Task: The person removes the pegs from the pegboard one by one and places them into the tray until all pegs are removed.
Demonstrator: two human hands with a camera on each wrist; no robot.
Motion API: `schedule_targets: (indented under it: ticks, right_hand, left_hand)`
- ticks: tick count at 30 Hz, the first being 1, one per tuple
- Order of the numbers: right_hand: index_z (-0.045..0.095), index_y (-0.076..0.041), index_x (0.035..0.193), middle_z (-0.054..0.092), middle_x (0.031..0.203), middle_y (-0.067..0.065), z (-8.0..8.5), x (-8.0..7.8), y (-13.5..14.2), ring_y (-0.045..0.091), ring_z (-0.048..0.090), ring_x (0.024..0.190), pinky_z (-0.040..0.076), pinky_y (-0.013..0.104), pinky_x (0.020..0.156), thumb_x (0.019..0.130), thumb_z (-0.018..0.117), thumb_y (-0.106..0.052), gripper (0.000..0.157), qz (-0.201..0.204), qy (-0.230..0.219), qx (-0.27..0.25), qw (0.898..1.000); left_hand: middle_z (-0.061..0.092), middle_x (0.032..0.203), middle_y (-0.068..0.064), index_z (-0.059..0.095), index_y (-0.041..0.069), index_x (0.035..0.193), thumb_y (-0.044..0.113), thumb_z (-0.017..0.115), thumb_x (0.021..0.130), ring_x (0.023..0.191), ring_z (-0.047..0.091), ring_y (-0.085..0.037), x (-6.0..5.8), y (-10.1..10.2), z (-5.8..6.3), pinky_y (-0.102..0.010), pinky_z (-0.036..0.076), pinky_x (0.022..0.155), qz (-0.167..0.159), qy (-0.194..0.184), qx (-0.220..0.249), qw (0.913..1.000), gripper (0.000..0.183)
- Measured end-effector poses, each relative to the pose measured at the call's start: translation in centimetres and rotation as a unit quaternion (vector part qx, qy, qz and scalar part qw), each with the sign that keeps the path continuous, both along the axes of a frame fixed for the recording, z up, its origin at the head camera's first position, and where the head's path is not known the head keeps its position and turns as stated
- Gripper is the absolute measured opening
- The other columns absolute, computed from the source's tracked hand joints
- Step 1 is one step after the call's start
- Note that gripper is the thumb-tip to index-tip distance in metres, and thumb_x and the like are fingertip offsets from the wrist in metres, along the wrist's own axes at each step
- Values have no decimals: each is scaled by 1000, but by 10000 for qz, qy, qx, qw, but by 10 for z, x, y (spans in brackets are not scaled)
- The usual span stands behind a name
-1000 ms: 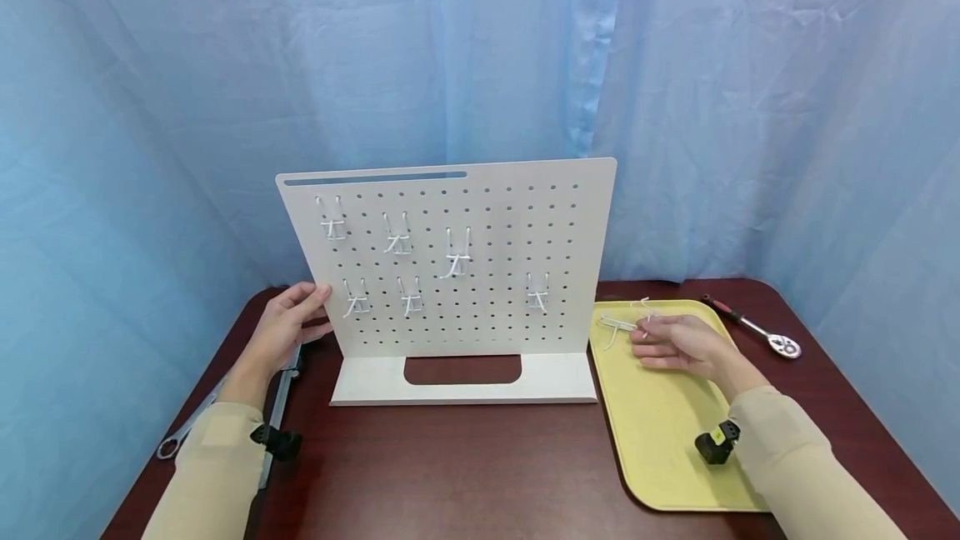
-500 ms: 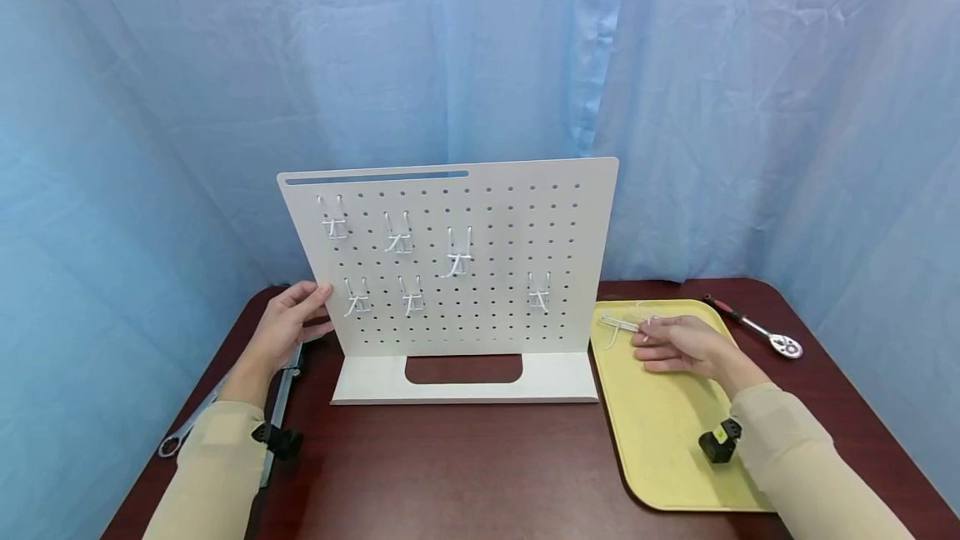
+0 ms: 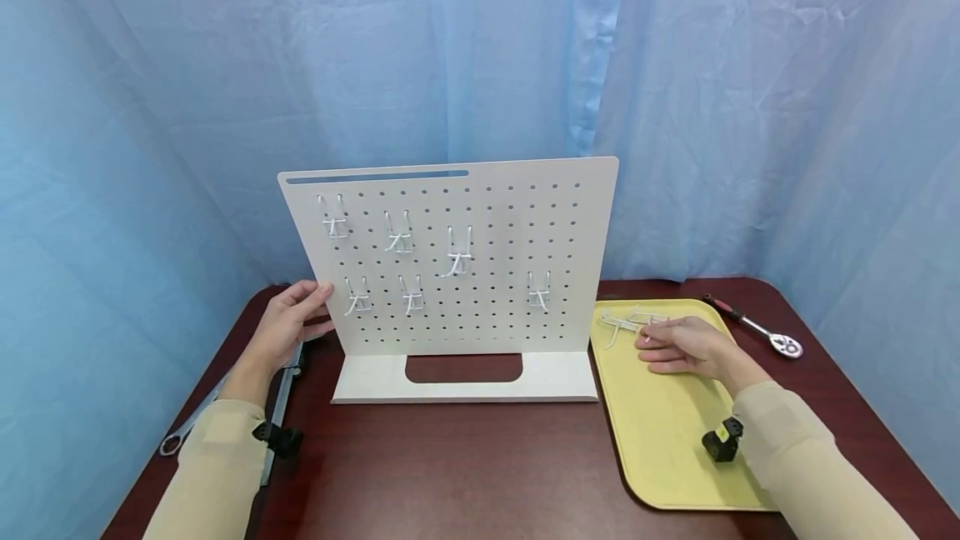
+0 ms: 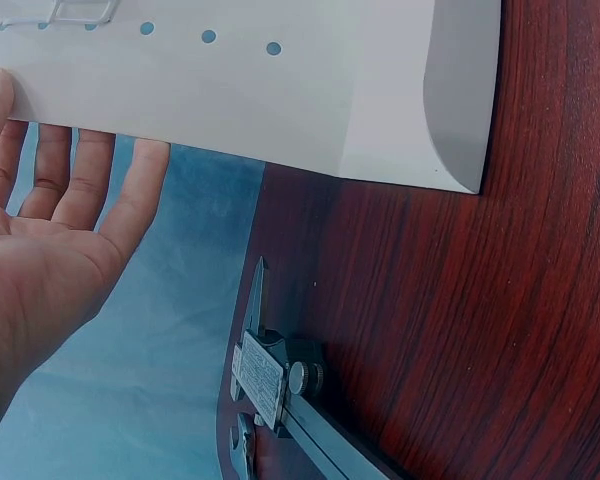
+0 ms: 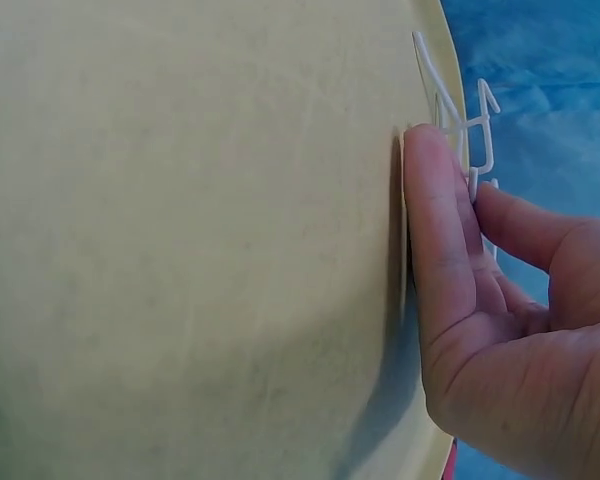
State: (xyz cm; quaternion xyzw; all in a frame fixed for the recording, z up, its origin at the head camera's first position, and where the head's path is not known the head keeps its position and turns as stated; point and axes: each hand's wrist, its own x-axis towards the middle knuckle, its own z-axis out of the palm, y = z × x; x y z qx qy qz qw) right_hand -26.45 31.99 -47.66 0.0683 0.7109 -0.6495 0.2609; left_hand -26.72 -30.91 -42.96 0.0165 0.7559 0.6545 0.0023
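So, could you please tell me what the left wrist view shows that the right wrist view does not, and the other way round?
Only the left wrist view shows the left hand holding the white pegboard, the caliper and the dark red tabletop. Only the right wrist view shows the right hand and the yellow tray. Both share the blue curtain and white wire hooks: on the pegboard in one, at the right hand in the other.
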Motion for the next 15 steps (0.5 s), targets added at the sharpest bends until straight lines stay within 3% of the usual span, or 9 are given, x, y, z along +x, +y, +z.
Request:
schedule_targets:
  ticks: [4, 15]
  right_hand:
    - [53, 9, 136, 75, 105, 8, -1, -1, 1, 20, 74, 94, 60, 41, 86, 108, 54, -26, 45, -9, 2, 170, 9999]
    - [57, 5, 128, 75, 100, 5, 1, 3, 3, 20, 74, 87, 61, 41, 82, 107, 54, -31, 42, -141, -55, 406, 9991]
  left_hand:
    - [68, 107, 4, 66, 16, 111, 45, 67, 98, 96, 69, -11, 0, 0, 0, -33, 60, 82, -6, 4, 5, 10000, 32]
    - [69, 106, 5, 66, 17, 109, 43, 67, 98, 95, 70, -11, 0, 0, -1, -33, 60, 82, -5, 47, 74, 10000, 28]
